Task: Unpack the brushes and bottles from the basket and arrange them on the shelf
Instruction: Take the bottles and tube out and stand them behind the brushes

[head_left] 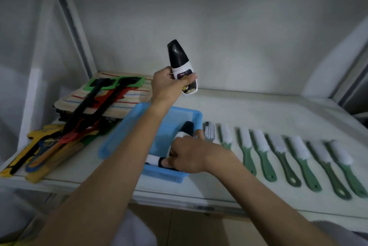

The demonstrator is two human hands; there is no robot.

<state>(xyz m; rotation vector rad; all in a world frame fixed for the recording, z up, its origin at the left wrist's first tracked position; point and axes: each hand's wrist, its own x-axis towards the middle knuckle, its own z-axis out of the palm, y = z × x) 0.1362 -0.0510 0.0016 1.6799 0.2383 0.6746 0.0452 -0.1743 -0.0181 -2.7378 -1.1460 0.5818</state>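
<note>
My left hand (169,84) holds a white bottle with a tall black cap (180,62) upright in the air above the back of the blue basket (123,130). My right hand (189,153) reaches into the basket and closes around another black-capped bottle (186,130) lying there. A further bottle (154,160) lies in the basket near its front wall. Several green-handled brushes with white bristles (262,154) lie in a row on the white shelf (258,110), right of the basket.
A folded striped cloth (127,96) lies at the back left, with long black, red and green tools (89,104) across it. Yellow and blue tools (35,154) are piled at the left front edge. The shelf's back wall and side panels enclose the space.
</note>
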